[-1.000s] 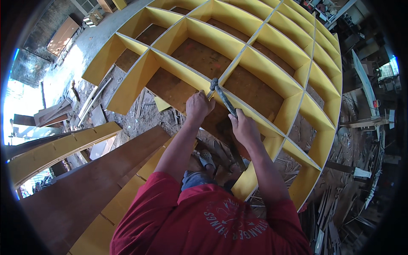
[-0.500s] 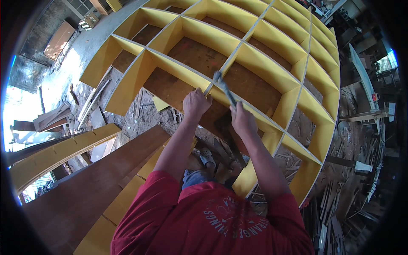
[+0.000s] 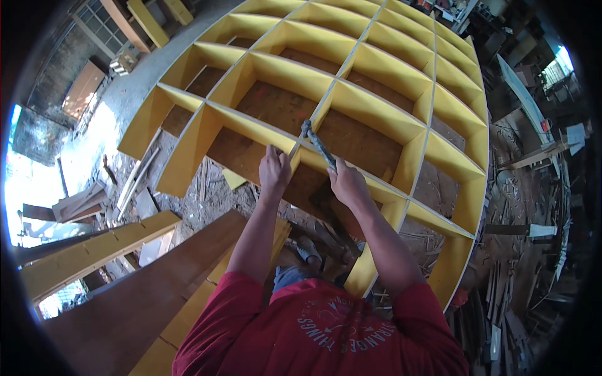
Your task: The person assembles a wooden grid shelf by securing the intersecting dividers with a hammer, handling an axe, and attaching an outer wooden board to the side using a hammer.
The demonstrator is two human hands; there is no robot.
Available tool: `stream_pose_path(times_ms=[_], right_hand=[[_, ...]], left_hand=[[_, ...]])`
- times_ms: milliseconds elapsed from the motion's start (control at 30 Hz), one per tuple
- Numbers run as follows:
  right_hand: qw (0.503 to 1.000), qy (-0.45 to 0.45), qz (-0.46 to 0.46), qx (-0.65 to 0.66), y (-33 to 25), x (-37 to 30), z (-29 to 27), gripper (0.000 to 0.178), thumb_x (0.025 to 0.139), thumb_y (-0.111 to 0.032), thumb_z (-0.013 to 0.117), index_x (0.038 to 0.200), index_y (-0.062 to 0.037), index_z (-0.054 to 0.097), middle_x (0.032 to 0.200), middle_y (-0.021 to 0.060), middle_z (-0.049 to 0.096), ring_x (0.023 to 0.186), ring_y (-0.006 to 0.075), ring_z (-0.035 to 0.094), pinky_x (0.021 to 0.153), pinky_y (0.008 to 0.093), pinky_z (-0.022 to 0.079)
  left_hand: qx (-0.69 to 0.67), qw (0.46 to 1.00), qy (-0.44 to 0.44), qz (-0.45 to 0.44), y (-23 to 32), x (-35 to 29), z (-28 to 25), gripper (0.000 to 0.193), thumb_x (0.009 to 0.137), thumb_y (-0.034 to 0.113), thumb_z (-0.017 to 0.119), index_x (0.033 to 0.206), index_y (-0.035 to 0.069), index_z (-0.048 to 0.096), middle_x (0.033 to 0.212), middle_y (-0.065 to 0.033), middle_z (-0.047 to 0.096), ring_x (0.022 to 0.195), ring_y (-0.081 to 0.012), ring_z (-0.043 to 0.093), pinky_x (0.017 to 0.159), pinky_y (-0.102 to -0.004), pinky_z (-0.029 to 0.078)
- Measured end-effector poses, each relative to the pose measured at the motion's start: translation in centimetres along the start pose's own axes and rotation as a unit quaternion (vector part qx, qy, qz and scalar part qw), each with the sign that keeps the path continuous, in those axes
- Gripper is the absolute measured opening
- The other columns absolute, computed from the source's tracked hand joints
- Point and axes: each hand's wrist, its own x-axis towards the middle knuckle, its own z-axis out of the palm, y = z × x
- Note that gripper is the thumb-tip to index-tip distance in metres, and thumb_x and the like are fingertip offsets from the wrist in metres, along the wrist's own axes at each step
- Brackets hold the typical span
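Observation:
A large yellow wooden grid frame with curved slats and open compartments spreads out in front of me. My right hand is wrapped round the handle of a hammer, whose head is at a crossing of two slats, just above or against the joint; I cannot tell which. My left hand is closed beside that crossing, fingers bent at the near slat. Anything between its fingers is hidden or too small to make out.
A long brown board and yellow slotted planks lie at my lower left. Wood scraps litter the ground around the frame. More offcuts are piled at the right. A small wooden crate stands at the far left.
The view has shifted, so the frame sits slightly lower and further left. The hammer remains in my right hand near the crossing. My left hand stays closed beside it.

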Motion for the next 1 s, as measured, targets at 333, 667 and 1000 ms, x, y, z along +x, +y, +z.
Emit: stream_pose_path(times_ms=[333,667,1000], right_hand=[[0.966,0.036,0.077,0.244,2.6,-8.1,-2.8,0.038,0.107,-0.038,0.063,0.103,-0.0001,0.061,0.081,0.0276,0.067,0.079,0.0511,0.067,0.066,0.0527,0.05],[0.948,0.039,0.137,0.284,6.1,-11.5,-3.6,0.04,0.108,-0.039,0.064,0.116,0.0,0.068,0.086,0.0182,0.07,0.078,0.0292,0.068,0.074,0.0417,0.052],[0.948,0.03,0.115,0.295,4.9,-9.6,-4.7,0.038,0.107,-0.036,0.065,0.119,0.0004,0.069,0.085,0.0154,0.07,0.077,0.0239,0.068,0.074,0.0381,0.053]], left_hand=[[-0.176,0.98,0.071,-0.053,2.0,-1.6,-1.3,0.019,0.108,0.001,0.048,0.124,0.001,0.057,0.109,-0.0166,0.076,0.093,-0.0225,0.075,0.086,-0.0353,0.057],[-0.165,0.985,0.054,-0.003,1.5,1.5,-0.4,0.011,0.098,0.007,0.074,0.107,0.001,0.078,0.12,-0.0109,0.076,0.104,-0.0186,0.073,0.097,-0.0317,0.056],[-0.163,0.984,0.036,-0.066,3.0,3.4,2.6,0.021,0.097,0.019,0.077,0.109,0.003,0.081,0.095,-0.0101,0.081,0.088,-0.0153,0.075,0.081,-0.0302,0.057]])
